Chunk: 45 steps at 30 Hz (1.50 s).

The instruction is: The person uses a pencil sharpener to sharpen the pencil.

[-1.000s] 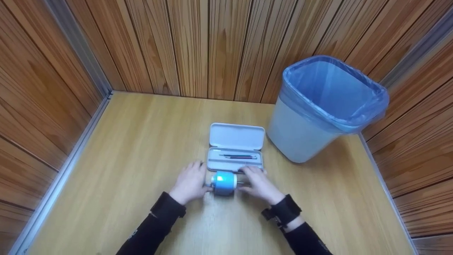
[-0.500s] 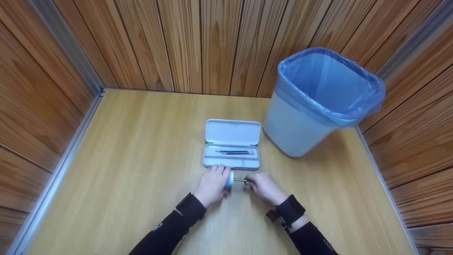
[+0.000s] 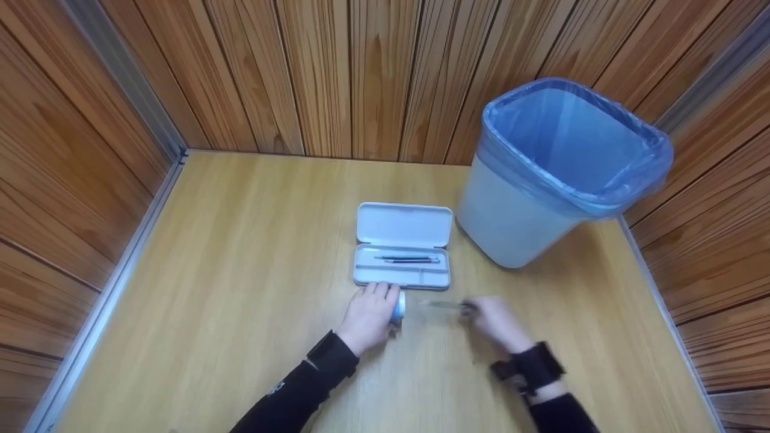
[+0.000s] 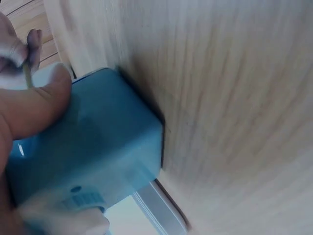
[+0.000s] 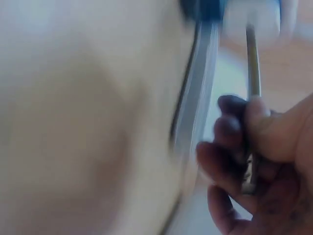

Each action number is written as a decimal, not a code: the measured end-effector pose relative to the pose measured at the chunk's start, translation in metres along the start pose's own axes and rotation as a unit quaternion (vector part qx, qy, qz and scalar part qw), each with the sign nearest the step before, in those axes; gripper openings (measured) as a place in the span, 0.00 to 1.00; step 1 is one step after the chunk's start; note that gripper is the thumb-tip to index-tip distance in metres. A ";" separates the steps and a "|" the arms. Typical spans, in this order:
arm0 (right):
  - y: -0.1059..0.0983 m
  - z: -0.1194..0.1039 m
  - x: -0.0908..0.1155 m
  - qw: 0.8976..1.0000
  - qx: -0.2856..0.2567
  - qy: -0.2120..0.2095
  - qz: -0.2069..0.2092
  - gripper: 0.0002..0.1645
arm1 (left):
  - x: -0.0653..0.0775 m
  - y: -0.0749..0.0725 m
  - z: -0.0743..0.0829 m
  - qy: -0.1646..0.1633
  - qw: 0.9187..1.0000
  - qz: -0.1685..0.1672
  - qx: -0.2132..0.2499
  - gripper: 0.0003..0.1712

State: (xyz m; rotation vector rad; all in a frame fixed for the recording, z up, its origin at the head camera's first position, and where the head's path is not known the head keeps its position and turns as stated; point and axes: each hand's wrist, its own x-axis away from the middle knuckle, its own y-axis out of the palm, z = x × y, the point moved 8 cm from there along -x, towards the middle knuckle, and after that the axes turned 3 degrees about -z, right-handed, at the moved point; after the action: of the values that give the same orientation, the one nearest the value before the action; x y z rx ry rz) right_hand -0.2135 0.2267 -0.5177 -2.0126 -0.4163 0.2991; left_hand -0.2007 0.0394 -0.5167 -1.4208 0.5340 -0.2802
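Note:
My left hand (image 3: 370, 316) grips a blue pencil sharpener (image 4: 110, 129) with a white end, close in front of the pencil case. Most of the sharpener's body is under that hand in the head view, and its white end (image 3: 401, 305) faces right. Off to the right, my right hand (image 3: 496, 322) pinches a pencil (image 3: 445, 305), blurred by motion and pointing left toward the sharpener. In the head view a gap shows between the pencil and the white end. The right wrist view has the fingers and thumb curled round the pencil's shaft (image 5: 253, 68).
An open pencil case (image 3: 403, 275) lies behind the hands, lid laid back, with slim pens or pencils (image 3: 412, 260) in its rear compartment. A bin (image 3: 511, 222) with a blue liner (image 3: 625, 204) stands at the back right. Wooden walls (image 3: 385, 78) bound the table.
My left hand has moved from the sharpener's left side to over its body. The right hand has pulled away to the right with the pencil, out of the white end.

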 end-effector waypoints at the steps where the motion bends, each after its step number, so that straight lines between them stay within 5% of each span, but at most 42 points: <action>1: -0.008 0.009 0.003 1.000 0.001 0.019 0.012 0.06 | 0.001 0.000 0.000 -0.002 1.000 0.001 -0.004 0.46; 4: -0.030 0.025 0.004 0.998 0.005 0.044 0.051 0.05 | 0.003 0.000 -0.001 -0.010 1.000 -0.003 -0.011 0.45; 11: -0.049 0.008 -0.026 0.991 0.049 0.001 0.125 0.04 | 0.002 0.000 -0.001 -0.023 1.000 0.003 -0.009 0.46; 22: -0.010 0.003 -0.103 0.990 0.100 0.044 0.087 0.09 | -0.007 -0.001 0.005 -0.021 1.000 0.012 -0.007 0.46; 28: 0.014 0.002 -0.127 0.987 0.127 0.077 0.062 0.06 | -0.005 0.001 0.005 -0.020 1.000 0.010 -0.008 0.46; 33: 0.025 0.003 -0.130 0.984 0.143 0.095 0.049 0.06 | -0.004 0.003 0.005 -0.022 1.000 0.008 -0.002 0.45; 45: 0.017 -0.002 -0.106 0.986 0.110 0.055 0.116 0.13 | -0.003 0.005 0.004 -0.017 1.000 -0.003 -0.009 0.46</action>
State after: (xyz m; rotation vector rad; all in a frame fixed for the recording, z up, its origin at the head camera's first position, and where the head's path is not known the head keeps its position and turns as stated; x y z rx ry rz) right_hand -0.3068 0.1737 -0.5285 -1.8508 -0.0735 0.3591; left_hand -0.2020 0.0454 -0.5208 -1.4427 0.5043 -0.2564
